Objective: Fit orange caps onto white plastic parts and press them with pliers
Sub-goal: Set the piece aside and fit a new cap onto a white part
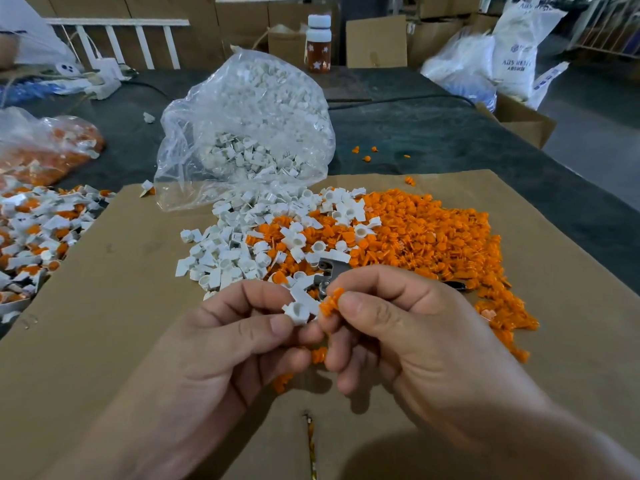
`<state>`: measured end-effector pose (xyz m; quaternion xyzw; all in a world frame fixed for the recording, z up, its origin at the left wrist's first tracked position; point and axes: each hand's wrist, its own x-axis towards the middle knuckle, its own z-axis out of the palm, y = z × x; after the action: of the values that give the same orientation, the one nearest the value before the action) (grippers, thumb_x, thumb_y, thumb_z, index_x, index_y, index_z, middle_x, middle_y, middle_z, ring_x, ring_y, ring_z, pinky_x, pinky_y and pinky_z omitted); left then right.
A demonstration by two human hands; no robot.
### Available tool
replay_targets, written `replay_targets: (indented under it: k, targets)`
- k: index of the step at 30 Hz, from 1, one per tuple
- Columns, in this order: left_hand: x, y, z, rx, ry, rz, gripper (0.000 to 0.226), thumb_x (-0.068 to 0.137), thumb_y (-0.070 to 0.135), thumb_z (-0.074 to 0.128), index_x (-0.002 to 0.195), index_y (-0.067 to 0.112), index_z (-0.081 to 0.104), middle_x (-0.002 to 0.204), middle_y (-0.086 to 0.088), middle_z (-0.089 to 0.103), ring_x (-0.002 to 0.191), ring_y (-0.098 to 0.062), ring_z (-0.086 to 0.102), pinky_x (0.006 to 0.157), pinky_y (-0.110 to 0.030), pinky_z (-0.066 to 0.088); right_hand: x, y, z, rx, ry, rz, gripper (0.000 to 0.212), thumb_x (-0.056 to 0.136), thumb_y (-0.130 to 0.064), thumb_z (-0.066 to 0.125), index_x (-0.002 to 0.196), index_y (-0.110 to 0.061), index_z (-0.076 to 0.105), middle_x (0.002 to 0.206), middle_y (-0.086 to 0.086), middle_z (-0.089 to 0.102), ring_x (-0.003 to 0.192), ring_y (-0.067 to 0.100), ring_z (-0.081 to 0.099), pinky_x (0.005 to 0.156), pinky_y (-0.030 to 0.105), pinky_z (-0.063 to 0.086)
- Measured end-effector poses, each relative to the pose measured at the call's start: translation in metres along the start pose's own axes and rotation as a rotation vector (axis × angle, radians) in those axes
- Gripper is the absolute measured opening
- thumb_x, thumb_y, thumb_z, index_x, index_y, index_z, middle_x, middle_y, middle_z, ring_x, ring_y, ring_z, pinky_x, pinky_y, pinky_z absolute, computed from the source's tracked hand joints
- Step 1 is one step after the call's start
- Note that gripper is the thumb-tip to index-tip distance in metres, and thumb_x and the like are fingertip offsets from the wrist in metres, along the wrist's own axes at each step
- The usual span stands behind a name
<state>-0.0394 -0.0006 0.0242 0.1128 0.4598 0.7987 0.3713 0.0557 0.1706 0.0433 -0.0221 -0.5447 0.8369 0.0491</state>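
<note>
My left hand [242, 341] pinches a white plastic part [298, 308] between thumb and fingers, its round socket facing up. My right hand [398, 327] pinches an orange cap [330, 303] just right of that part, close to it but not seated in it. More orange caps [318, 355] peek out below, between my fingers. The metal pliers [327, 275] stick out behind my right hand, jaws over the pile, with a handle tip [457, 285] showing at the right. Loose white parts [239, 251] and orange caps [433, 244] are heaped on the brown cardboard [138, 271].
A clear bag of white parts [249, 133] lies open behind the piles. A heap of assembled orange-and-white pieces [38, 230] lies at the left, with a bag of them [45, 150] behind. A bottle [318, 43], boxes and white sacks [512, 50] stand at the back.
</note>
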Motion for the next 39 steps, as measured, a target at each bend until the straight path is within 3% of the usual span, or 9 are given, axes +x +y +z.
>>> replay_targets:
  k: [8,16,22,33,36,39]
  targets:
    - [-0.002,-0.003,0.01,0.064,0.032,0.163,0.057,0.03,0.024,0.101,0.078,0.009,0.075,0.069,-0.02,0.067,0.059,-0.022,0.069,0.044,-0.024,0.052,0.0,-0.003,-0.002,0.129,-0.058,0.083,0.016,0.081,-0.018,0.068,0.093,-0.008,0.072,0.081,0.013,0.067,0.06,0.018,0.064,0.048,0.025,0.053]
    - [-0.005,-0.011,0.019,0.272,0.017,0.435,0.053,0.061,0.029,0.091,0.11,0.021,0.075,0.086,-0.004,0.072,0.071,-0.014,0.07,0.063,-0.022,0.057,0.0,0.007,-0.002,-0.073,0.009,-0.088,0.013,0.085,-0.022,0.065,0.095,-0.018,0.072,0.079,0.007,0.068,0.06,0.018,0.064,0.049,0.025,0.051]
    - [-0.005,-0.014,0.014,0.319,0.041,0.478,0.054,0.061,0.042,0.09,0.11,0.024,0.076,0.08,-0.003,0.073,0.075,-0.014,0.072,0.067,-0.023,0.057,0.002,-0.008,-0.002,0.352,-0.14,0.101,0.013,0.09,-0.015,0.057,0.087,-0.006,0.065,0.078,0.01,0.063,0.053,0.012,0.06,0.044,0.021,0.048]
    - [-0.004,-0.023,0.015,0.385,0.054,0.537,0.052,0.059,0.048,0.089,0.105,0.028,0.076,0.079,-0.012,0.07,0.075,-0.016,0.073,0.068,-0.026,0.059,-0.001,-0.007,-0.007,0.413,-0.233,0.193,0.017,0.101,-0.017,0.051,0.093,-0.007,0.062,0.083,0.008,0.061,0.059,0.011,0.059,0.048,0.021,0.048]
    - [-0.005,-0.025,0.013,0.433,0.087,0.556,0.051,0.056,0.039,0.09,0.104,0.031,0.076,0.083,-0.019,0.067,0.079,-0.019,0.074,0.07,-0.025,0.058,-0.001,-0.001,-0.005,0.239,-0.116,0.083,0.014,0.096,-0.018,0.057,0.091,-0.008,0.066,0.079,0.009,0.064,0.055,0.014,0.06,0.045,0.023,0.048]
    - [-0.008,-0.025,0.012,0.461,0.1,0.547,0.042,0.064,0.029,0.078,0.105,0.033,0.075,0.083,-0.017,0.07,0.08,-0.023,0.073,0.072,-0.024,0.058,-0.003,0.005,-0.004,-0.207,0.08,-0.079,0.011,0.091,-0.029,0.06,0.092,-0.023,0.07,0.075,0.004,0.068,0.053,0.019,0.061,0.045,0.03,0.049]
